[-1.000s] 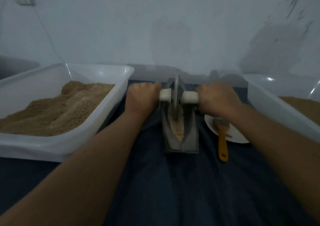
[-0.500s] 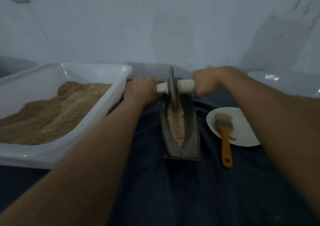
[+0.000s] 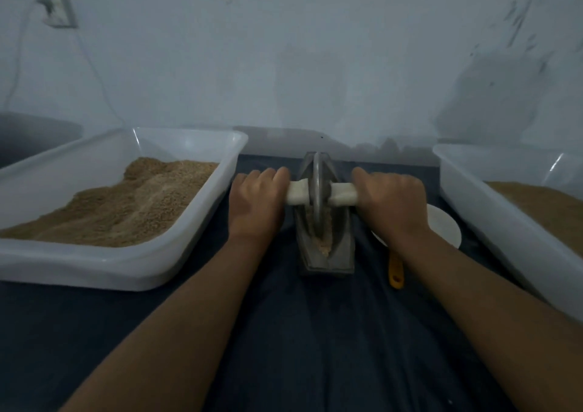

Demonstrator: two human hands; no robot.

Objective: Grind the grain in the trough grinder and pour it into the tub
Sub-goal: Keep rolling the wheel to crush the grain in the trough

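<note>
While grain point(image 3: 322, 241) is seen lying coarse and pale in the trough grinder point(image 3: 326, 247), the grinding is judged to be under way and the pouring not yet begun. Well left of the grinder, a white plastic tub point(image 3: 176, 253) is heaped with tan, sandy meal. Just left of the grinder's metal wheel point(image 3: 317, 197), the left hand point(image 3: 257, 205) is curled round one end of the pale, cylindrical handle point(image 3: 344, 197); the wheel, a thin upright disc, is set in the dark, boat-shaped trough. Just right of the wheel, the right hand point(image 3: 394, 205) is clamped round the other end. Further right of the grinder, a white plate point(image 3: 446, 227), an orange brush handle point(image 3: 396, 269) and a second tub point(image 3: 492, 209) are seen on the dark, cloth-covered table point(image 3: 315, 348).
</note>
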